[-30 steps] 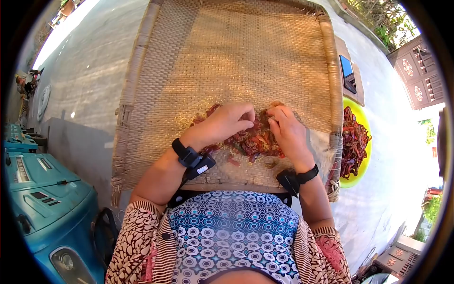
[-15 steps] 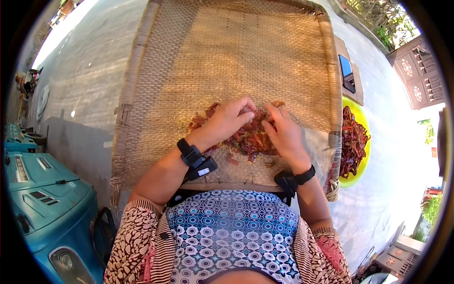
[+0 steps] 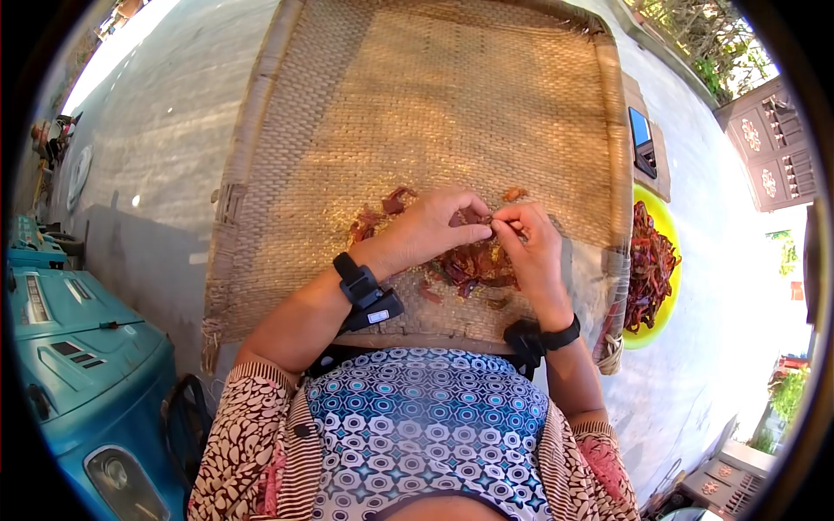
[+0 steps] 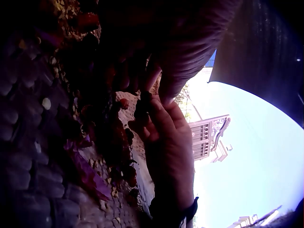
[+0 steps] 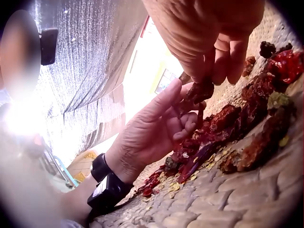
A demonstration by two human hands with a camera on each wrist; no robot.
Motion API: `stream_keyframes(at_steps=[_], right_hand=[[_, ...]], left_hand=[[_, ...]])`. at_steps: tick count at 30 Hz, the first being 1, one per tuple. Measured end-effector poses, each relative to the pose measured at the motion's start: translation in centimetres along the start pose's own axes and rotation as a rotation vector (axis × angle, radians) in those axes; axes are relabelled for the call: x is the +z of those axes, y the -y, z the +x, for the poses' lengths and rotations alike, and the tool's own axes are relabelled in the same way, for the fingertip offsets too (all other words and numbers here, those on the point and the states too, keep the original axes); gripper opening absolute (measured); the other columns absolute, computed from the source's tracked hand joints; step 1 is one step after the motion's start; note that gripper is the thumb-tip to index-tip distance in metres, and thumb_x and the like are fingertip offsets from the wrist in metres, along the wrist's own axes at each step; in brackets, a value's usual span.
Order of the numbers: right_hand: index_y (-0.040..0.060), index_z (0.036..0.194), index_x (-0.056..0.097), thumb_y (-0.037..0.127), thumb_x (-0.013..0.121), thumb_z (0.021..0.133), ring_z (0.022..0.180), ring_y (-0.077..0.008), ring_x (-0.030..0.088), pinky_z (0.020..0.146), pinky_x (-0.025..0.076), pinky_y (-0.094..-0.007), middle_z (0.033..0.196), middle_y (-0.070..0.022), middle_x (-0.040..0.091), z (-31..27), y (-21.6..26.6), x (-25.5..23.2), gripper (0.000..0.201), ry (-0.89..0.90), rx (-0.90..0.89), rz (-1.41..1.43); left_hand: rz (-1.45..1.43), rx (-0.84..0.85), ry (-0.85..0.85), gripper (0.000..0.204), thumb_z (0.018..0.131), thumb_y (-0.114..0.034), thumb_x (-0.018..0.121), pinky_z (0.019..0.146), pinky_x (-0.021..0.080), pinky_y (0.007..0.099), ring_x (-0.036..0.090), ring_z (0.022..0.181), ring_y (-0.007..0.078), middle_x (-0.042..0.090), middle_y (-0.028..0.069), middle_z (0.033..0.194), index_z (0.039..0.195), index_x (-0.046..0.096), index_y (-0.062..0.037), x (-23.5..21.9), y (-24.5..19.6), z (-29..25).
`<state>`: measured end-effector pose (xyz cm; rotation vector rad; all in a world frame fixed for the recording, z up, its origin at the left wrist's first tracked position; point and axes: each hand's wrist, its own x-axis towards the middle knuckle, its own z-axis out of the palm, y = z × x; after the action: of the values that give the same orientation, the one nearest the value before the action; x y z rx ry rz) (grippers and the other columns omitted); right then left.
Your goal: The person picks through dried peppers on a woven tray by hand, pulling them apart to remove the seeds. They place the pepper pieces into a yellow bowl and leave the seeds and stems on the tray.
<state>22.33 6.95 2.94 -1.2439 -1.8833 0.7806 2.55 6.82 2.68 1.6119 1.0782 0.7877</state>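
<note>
Both hands meet over a pile of dried red peppers [image 3: 473, 265] on a woven mat [image 3: 434, 113]. In the head view the left hand [image 3: 430, 227] and the right hand [image 3: 532, 247] have their fingertips together. Between them, in the right wrist view, is a dark red pepper piece [image 5: 200, 91], pinched by the right hand [image 5: 213, 38]; the left hand [image 5: 152, 126] holds its other side with thumb and fingers. The left wrist view is dark, with the right hand [image 4: 166, 147] touching the left hand's fingertips. Yellow seeds lie around the peppers.
A yellow basin [image 3: 665, 300] of red peppers stands right of the mat, below a phone [image 3: 643, 143] on cardboard. The mat has a raised rim [image 3: 618, 156]. A teal vehicle [image 3: 95, 356] stands at the left.
The hands were apart over the pile and have come together at the fingertips. The left hand has shifted slightly right and down; the right hand's fingers have turned inward.
</note>
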Motion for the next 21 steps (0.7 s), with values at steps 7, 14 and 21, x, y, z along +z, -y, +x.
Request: stream_keyframes(at_steps=[7, 14, 21], right_hand=[[0.0022, 0.098, 0.064, 0.001, 0.067, 0.083, 0.081, -0.0163, 0.062, 0.075, 0.050, -0.0283, 0.093, -0.0079, 0.062, -0.4, -0.1, 0.3, 0.015, 0.035, 0.052, 0.141], [0.0032, 0.114, 0.060, -0.005, 0.066, 0.081, 0.086, -0.0097, 0.061, 0.079, 0.049, -0.0234, 0.102, -0.0067, 0.060, -0.8, -1.9, 1.1, 0.034, -0.043, 0.215, 0.399], [0.0028, 0.117, 0.057, -0.005, 0.067, 0.081, 0.080, -0.0073, 0.056, 0.075, 0.048, -0.0213, 0.097, -0.0039, 0.056, -1.0, -2.6, 1.1, 0.038, 0.017, 0.224, 0.373]], left_hand=[[-0.025, 0.062, -0.069, 0.016, 0.093, -0.015, 0.063, 0.067, 0.049, 0.0243, 0.058, 0.075, 0.0082, 0.063, 0.0029, 0.089, 0.105, 0.064, -0.0038, 0.5, 1.9, 0.3], [-0.163, -0.072, -0.150, 0.017, 0.096, -0.016, 0.059, 0.062, 0.048, 0.0213, 0.056, 0.069, 0.0059, 0.062, -0.0014, 0.082, 0.107, 0.063, -0.0039, 0.5, 1.5, 0.4], [-0.217, -0.112, -0.079, 0.019, 0.097, -0.018, 0.057, 0.062, 0.048, 0.0200, 0.056, 0.071, 0.0049, 0.060, -0.0025, 0.082, 0.111, 0.062, -0.0050, 0.8, 1.0, 0.1]])
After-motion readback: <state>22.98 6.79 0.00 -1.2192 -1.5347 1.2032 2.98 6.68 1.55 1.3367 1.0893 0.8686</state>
